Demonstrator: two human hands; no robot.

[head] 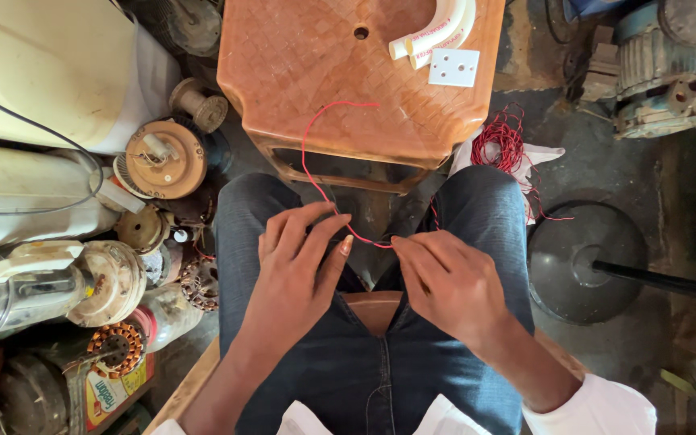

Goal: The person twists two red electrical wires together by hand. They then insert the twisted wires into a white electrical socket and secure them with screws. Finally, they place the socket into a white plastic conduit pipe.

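One red wire [322, 189] ran between both hands and was the item under work. It was held taut across the gap between the knees, apparently so a short section stayed straight and easy to handle. The left hand [296, 266] was closed on the wire, pinching it between thumb and fingertips at the section's left end. The right hand [449, 282] was likewise closed, its fingertips pinching the wire just beside the left thumb. The gripped section therefore lay at the fingertips of both hands, low over the lap.

From the left hand the wire rose in a loop onto the stool [308, 56], whose flat top appeared to serve as a rest for slack and small parts. A white plate [453, 67] and a curved white conduit bend [437, 32] lay near the far right corner of that stool, well apart from the hands. A loose coil [501, 145] of the same red wire lay on the floor beside the right knee. Motor parts [163, 161] stood crowded to the left, and a dark round base [582, 258] stood to the right.
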